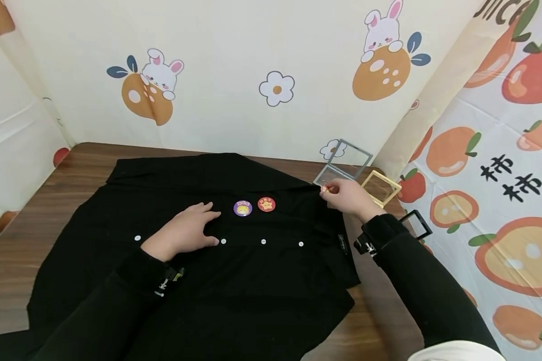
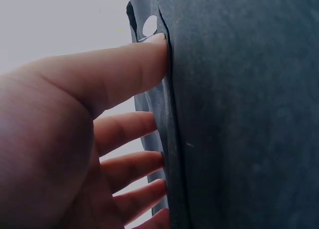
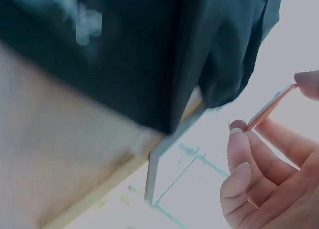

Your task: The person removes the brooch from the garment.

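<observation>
Black shirt (image 1: 253, 276), small thin disc (image 3: 272, 107)
We see the shirt spread over the desk (image 1: 27, 225), white buttons (image 1: 264, 241) showing, and the orange-sided disc tilted in the right grip (image 1: 347, 197).

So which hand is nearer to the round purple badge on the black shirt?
Left. The left hand is just left of the purple badge, over the black shirt; the right hand is farther off, past the red badge, beside the grey frame.
</observation>
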`<action>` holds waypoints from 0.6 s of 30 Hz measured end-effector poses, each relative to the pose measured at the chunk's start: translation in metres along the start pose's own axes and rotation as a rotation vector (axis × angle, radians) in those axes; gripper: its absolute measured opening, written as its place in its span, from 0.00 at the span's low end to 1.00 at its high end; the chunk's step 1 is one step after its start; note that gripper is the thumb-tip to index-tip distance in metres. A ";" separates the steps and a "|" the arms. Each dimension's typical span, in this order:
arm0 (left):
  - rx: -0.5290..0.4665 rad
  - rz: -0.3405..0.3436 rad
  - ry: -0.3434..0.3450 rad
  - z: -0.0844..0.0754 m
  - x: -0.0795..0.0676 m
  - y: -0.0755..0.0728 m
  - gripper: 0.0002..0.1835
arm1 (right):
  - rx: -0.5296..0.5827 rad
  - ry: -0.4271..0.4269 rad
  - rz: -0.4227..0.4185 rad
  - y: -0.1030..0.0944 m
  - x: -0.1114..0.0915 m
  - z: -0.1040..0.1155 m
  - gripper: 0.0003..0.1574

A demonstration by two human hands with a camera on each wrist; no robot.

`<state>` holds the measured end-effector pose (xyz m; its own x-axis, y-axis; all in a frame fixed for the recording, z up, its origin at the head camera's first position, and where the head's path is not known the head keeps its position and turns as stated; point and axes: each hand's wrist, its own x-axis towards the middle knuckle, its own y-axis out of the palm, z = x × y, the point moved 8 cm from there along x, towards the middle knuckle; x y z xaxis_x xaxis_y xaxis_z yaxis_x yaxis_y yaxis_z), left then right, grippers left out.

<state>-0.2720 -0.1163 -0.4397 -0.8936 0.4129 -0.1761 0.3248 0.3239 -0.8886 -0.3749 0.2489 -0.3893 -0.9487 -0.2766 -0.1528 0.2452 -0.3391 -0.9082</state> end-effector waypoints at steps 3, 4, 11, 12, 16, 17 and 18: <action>-0.002 0.005 0.005 0.000 0.000 0.000 0.38 | -0.010 0.044 -0.015 -0.009 0.006 -0.013 0.28; -0.005 0.006 0.006 0.000 0.000 0.000 0.38 | -0.013 0.058 -0.020 -0.012 0.008 -0.016 0.29; -0.017 0.023 0.009 -0.002 -0.001 -0.002 0.39 | -0.056 0.108 -0.099 -0.033 0.023 -0.019 0.28; -0.017 0.025 0.005 -0.002 -0.001 -0.002 0.39 | -0.075 0.110 -0.109 -0.035 0.026 -0.018 0.26; -0.023 0.023 0.002 0.000 -0.001 -0.001 0.39 | -0.174 0.137 -0.133 -0.039 0.036 -0.020 0.22; -0.023 0.023 0.002 0.000 -0.001 -0.001 0.39 | -0.199 0.143 -0.139 -0.040 0.038 -0.021 0.22; -0.024 0.022 0.002 0.001 -0.001 0.000 0.39 | -0.221 0.151 -0.146 -0.041 0.040 -0.022 0.22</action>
<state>-0.2711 -0.1175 -0.4397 -0.8857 0.4216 -0.1944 0.3513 0.3349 -0.8743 -0.4275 0.2716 -0.3671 -0.9937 -0.0970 -0.0553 0.0702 -0.1570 -0.9851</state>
